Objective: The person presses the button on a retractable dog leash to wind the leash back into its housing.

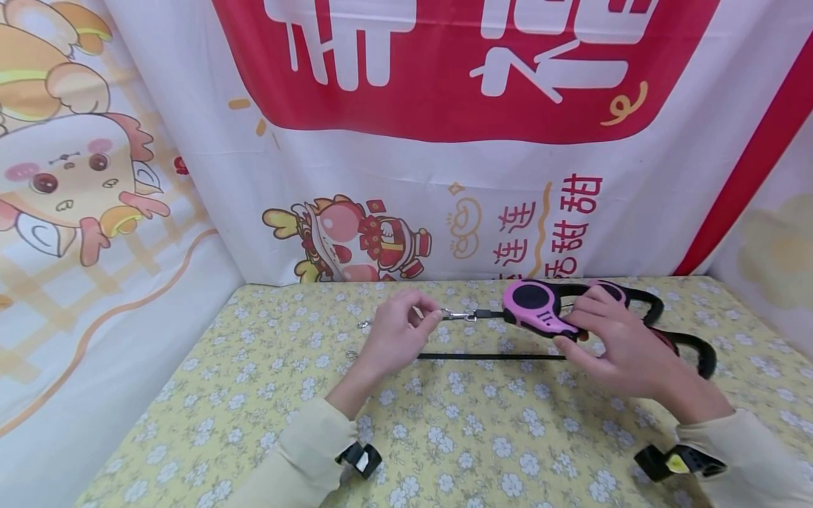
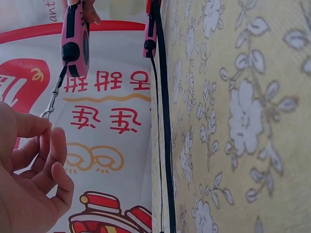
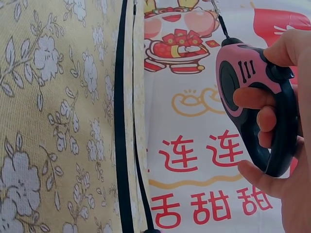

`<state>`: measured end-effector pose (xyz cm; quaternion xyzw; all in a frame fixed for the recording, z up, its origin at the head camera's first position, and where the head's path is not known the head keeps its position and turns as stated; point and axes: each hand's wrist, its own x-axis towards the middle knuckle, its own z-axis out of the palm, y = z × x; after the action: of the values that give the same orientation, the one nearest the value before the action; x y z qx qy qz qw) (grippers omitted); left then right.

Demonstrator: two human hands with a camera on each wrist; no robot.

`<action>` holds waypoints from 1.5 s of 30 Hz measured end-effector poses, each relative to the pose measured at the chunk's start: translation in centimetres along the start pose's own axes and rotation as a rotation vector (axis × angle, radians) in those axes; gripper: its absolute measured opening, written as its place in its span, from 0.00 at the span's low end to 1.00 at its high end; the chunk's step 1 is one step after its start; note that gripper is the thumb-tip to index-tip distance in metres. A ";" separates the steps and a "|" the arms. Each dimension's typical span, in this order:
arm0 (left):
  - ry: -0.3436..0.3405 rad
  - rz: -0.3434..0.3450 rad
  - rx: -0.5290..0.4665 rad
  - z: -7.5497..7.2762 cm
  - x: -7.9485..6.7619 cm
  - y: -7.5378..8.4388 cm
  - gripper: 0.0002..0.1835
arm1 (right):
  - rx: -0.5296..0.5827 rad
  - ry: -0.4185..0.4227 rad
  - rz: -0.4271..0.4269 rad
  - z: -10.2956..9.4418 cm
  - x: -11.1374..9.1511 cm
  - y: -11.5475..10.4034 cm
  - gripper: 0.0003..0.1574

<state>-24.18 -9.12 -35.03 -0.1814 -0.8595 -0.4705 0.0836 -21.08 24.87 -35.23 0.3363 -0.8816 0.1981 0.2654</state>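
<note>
A pink-and-black retractable dog leash [image 1: 532,305] is held up above the table, its black loop handle gripped by my right hand [image 1: 625,349]. In the right wrist view, fingers pass through the loop of this leash [image 3: 243,73], and the thumb is near the button at its top. A short black cord runs from its nose to a silver metal clip [image 1: 460,315]. My left hand [image 1: 396,331] pinches the end of that clip between thumb and fingertips. The left wrist view shows the clip [image 2: 51,103] in line with the leash casing.
A second pink leash [image 1: 611,288] lies behind my right hand. Another leash with a black handle [image 1: 701,354] lies at the right. A black strap [image 1: 489,356] stretches across the flowered tablecloth [image 1: 444,437]. Metal clips [image 1: 364,324] lie left. A printed curtain [image 1: 432,169] hangs behind.
</note>
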 end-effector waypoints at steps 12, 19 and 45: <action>-0.021 0.010 -0.022 0.4 -0.3 0.5 0.03 | 0.019 0.018 -0.046 0.5 0.3 -0.2 0.08; -0.042 0.007 -0.021 0.7 -0.4 0.5 0.03 | 0.023 0.036 -0.062 0.6 0.4 -0.2 0.06; -0.145 -0.020 -0.038 1.1 -0.6 -0.1 0.09 | -0.002 0.063 -0.036 -0.2 0.3 -0.3 0.06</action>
<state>-23.61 -8.41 -35.87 -0.2079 -0.8560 -0.4731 0.0127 -20.97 24.61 -34.90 0.3452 -0.8670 0.2028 0.2969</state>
